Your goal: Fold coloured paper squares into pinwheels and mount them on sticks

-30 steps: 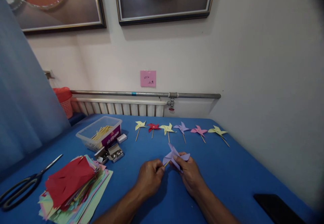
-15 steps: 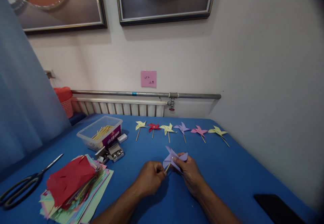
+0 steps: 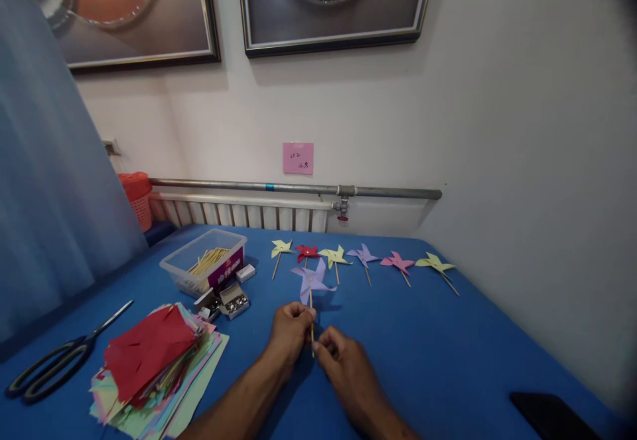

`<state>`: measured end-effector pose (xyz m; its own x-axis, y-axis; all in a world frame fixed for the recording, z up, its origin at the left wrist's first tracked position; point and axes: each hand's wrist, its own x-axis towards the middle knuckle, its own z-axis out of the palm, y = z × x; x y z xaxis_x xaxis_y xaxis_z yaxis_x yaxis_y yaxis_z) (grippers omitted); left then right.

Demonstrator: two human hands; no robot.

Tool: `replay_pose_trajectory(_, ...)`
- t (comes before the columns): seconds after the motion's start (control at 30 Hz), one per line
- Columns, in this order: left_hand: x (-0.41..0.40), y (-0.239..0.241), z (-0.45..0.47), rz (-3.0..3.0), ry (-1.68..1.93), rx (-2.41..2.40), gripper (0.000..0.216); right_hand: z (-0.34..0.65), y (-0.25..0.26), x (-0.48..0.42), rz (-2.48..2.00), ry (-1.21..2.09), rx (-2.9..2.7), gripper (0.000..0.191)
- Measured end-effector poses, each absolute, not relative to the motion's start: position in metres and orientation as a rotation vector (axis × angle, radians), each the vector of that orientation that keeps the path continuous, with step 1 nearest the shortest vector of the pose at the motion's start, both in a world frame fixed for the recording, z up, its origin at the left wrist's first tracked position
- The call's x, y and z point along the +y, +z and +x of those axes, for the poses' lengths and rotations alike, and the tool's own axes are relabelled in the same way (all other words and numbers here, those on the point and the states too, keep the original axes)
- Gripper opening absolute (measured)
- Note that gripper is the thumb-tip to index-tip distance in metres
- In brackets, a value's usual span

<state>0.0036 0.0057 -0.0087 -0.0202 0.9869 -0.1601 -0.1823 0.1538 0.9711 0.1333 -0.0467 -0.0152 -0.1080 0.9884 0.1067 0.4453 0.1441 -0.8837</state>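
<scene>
A light purple paper pinwheel [image 3: 311,280] stands upright on its thin wooden stick, its blades facing me. My left hand [image 3: 292,328] is closed round the middle of the stick, below the blades. Lower down, my right hand [image 3: 343,360] pinches at the stick's bottom end with thumb and bent forefinger. Behind them a row of finished pinwheels lies on the blue table [image 3: 423,347]: a pale yellow one [image 3: 281,247], a red one [image 3: 307,252], another yellow one [image 3: 335,255], a purple one [image 3: 364,255], a pink one [image 3: 397,262] and a yellow-green one [image 3: 434,263] at the right.
To the left are black-handled scissors [image 3: 64,358] and a pile of coloured paper [image 3: 149,354] topped with red. A clear plastic box [image 3: 182,274] holds wooden sticks, with small boxes of metal pins [image 3: 234,301] in front. A black phone-like object [image 3: 550,415] lies at right.
The purple pinwheel has turned upright and moved left and away from me. My right hand has left its blades for the stick's lower end; my left hand grips higher on the stick.
</scene>
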Motion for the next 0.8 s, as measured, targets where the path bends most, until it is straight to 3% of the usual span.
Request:
replay_pose_trajectory(0.5,0.002,-0.024,0.01,1.149,1.167,1.211,0.044,0.144,-0.011,-0.037,-1.711,0.598,-1.693,0.016)
replay_pose_trajectory(0.8,0.001,-0.034,0.01,1.407,1.001,1.253,0.031,0.299,0.035,0.017,-2.296,0.152,-1.639,0.027)
